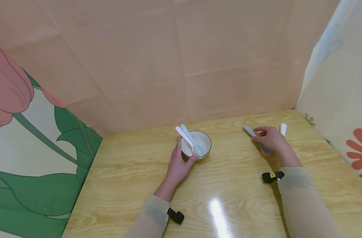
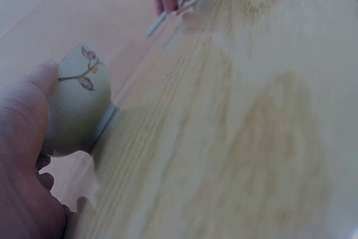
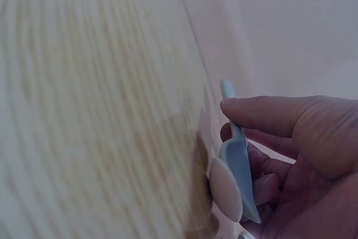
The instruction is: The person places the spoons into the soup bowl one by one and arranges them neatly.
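My left hand (image 1: 178, 167) grips the near left side of a small white bowl (image 1: 204, 139) with a dark rim, thumb and fingers spread around it. A flower-twig pattern shows on the bowl's outside in the left wrist view. A pink spoon (image 1: 184, 135) and a light teal spoon (image 1: 198, 150) lean in the bowl, handles over the far left rim. To the right, my right hand (image 1: 271, 139) pinches a grey-blue spoon (image 3: 239, 163) by its handle, close over the table. A pale spoon head (image 3: 225, 190) shows right beside it. Partly hidden behind this hand lies a white-handled spoon (image 1: 283, 129).
The wood-grain table (image 1: 228, 178) meets a pink-beige cloth backdrop (image 1: 139, 82) at its far edge. A printed tulip panel (image 1: 44, 129) stands on the left, a pale flowered panel (image 1: 335, 99) on the right. Both wrists wear small black cameras.
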The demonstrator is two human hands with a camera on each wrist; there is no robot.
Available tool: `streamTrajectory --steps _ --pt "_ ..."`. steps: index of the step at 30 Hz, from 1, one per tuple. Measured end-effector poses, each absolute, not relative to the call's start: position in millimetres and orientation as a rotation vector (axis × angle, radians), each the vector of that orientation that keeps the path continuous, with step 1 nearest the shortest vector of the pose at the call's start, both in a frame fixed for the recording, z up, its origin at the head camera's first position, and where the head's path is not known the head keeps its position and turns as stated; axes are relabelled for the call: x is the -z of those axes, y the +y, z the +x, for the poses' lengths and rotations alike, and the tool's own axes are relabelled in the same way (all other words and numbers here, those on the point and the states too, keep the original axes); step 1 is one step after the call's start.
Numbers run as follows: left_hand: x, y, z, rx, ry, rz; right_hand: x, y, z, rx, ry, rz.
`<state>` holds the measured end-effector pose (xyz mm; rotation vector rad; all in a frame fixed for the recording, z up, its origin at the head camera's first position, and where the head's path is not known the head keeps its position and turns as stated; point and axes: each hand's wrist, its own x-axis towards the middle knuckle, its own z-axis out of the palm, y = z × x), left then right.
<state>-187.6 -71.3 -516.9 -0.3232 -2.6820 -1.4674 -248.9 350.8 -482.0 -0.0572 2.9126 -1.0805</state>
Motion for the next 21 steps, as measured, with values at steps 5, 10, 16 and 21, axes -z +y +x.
streamTrajectory --steps 5,10,16,21 --pt "516.4 -71.4 -187.9 1.466 -2.694 -0.319 477.7 350.9 -246.9 1.118 2.871 -0.026" --pt "516.2 -72.4 -187.9 1.461 -2.697 -0.320 471.5 347.1 -245.8 1.185 2.835 -0.004" --pt "515.8 -73.2 -186.7 1.476 -2.693 -0.320 464.5 341.3 -244.1 1.239 2.801 -0.025" --pt "515.8 -72.4 -187.1 1.476 -2.682 -0.335 458.7 336.7 -244.6 1.282 2.782 -0.037"
